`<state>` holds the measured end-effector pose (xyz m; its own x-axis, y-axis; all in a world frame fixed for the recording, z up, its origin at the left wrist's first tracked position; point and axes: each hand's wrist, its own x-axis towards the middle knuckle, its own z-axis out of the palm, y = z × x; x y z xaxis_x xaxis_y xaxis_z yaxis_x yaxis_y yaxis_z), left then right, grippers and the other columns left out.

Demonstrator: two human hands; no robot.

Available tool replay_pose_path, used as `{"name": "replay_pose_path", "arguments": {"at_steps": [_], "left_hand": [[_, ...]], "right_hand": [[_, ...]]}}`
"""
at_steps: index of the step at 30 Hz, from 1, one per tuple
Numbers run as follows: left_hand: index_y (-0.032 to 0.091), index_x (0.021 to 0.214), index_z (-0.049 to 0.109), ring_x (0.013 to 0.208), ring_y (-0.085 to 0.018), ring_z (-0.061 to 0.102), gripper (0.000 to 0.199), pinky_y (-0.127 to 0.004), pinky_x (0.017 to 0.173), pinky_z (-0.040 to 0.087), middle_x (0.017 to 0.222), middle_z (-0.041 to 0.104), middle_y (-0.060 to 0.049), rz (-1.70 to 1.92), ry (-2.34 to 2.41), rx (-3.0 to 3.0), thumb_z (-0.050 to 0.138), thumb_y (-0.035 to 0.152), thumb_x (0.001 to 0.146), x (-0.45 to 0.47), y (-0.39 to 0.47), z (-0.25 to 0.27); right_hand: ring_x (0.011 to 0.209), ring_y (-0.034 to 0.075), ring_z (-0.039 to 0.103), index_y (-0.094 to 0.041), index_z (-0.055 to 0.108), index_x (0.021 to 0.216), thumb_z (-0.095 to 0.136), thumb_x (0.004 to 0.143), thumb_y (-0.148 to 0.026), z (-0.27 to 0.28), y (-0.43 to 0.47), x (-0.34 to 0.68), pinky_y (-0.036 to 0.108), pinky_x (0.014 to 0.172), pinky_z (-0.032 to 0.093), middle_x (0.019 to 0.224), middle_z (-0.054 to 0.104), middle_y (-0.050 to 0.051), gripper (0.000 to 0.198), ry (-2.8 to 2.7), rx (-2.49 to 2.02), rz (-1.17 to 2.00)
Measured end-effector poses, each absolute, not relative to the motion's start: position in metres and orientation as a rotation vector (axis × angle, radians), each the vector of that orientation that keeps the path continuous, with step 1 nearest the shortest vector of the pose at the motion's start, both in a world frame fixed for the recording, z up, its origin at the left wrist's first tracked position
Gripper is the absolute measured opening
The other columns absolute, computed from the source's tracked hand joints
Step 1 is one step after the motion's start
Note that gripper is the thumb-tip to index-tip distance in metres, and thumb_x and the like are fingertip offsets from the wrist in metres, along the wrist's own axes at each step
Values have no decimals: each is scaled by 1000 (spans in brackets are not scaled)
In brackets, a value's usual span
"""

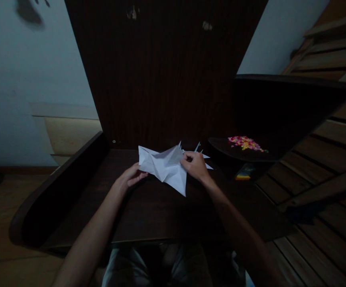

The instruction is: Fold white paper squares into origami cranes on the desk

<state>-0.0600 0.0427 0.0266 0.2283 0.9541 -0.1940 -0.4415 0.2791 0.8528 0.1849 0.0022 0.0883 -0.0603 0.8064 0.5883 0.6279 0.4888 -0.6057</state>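
A creased sheet of white paper is held up over the dark desk, its folds opened out and one corner pointing down toward me. My left hand grips its left edge, with the fingers beneath the sheet. At the right edge, my right hand pinches the paper between thumb and fingers. Behind my right hand, pointed white paper shapes stick out; the hand hides most of them, so I cannot tell whether they are separate folded pieces.
A tall dark panel rises behind the desk. On a low rounded shelf at the right lies a pile of small pink, red and yellow pieces. A raised side board edges the desk's left. Wooden slats stand at far right.
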Motion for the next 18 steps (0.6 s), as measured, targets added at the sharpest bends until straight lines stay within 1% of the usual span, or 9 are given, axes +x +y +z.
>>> {"name": "replay_pose_path", "arguments": {"at_steps": [4, 6, 8, 10, 12, 13, 15, 17, 18], "left_hand": [[10, 76, 65, 53, -10, 62, 18, -16, 50, 52, 67, 67, -6, 1059, 845, 750, 67, -1, 62, -59, 43, 27], [10, 84, 67, 56, -11, 64, 27, -16, 51, 52, 74, 70, -7, 1045, 867, 781, 72, 1, 60, -60, 43, 26], [11, 93, 67, 59, -13, 66, 39, -18, 53, 53, 81, 71, -9, 1037, 886, 849, 78, 4, 56, -62, 44, 25], [12, 98, 66, 63, -15, 67, 49, -20, 55, 53, 85, 72, -9, 1068, 884, 917, 82, 7, 52, -65, 43, 25], [13, 104, 63, 68, -16, 68, 58, -22, 60, 54, 88, 71, -9, 1134, 853, 961, 84, 10, 50, -68, 41, 26], [14, 108, 61, 71, -17, 68, 63, -23, 62, 55, 91, 71, -9, 1166, 835, 984, 85, 12, 50, -70, 39, 27], [16, 123, 52, 76, -19, 69, 79, -26, 67, 56, 96, 69, -9, 1228, 797, 1038, 85, 17, 51, -73, 34, 28], [24, 138, 36, 81, -19, 69, 97, -29, 71, 56, 103, 67, -9, 1275, 785, 1104, 85, 22, 54, -76, 28, 28], [28, 142, 29, 83, -19, 69, 103, -30, 73, 56, 106, 67, -9, 1281, 793, 1137, 84, 23, 56, -78, 26, 28]], "right_hand": [[48, 10, 37, -19, 38, 46, 49, 63, -22, 90, 1, 186, 24, 48, 25, 47, 35, -5, 21, -1686, -1264, 344], [48, 10, 37, -19, 38, 45, 51, 63, -22, 88, 1, 187, 23, 47, 24, 45, 35, -6, 23, -1641, -1270, 423], [46, 10, 37, -19, 40, 43, 54, 63, -24, 85, 2, 188, 23, 45, 25, 44, 36, -6, 25, -1557, -1260, 570], [45, 11, 42, -19, 45, 45, 58, 62, -25, 81, 3, 191, 22, 42, 30, 44, 43, -5, 22, -1412, -1235, 785], [46, 13, 50, -18, 55, 54, 60, 61, -25, 74, 5, 195, 23, 41, 37, 51, 54, -3, 12, -1243, -1176, 1028], [48, 14, 53, -18, 59, 60, 62, 61, -25, 69, 5, 196, 24, 42, 40, 55, 59, -2, 8, -1158, -1119, 1132], [52, 16, 58, -18, 60, 67, 61, 62, -25, 58, 5, 198, 26, 46, 45, 61, 64, 1, 9, -1068, -1019, 1244], [62, 19, 64, -17, 61, 74, 59, 66, -27, 44, 4, 198, 30, 55, 51, 69, 68, 5, 13, -1055, -982, 1301], [68, 21, 66, -17, 62, 77, 59, 68, -28, 37, 4, 196, 32, 61, 53, 72, 70, 6, 15, -1012, -947, 1391]]}}
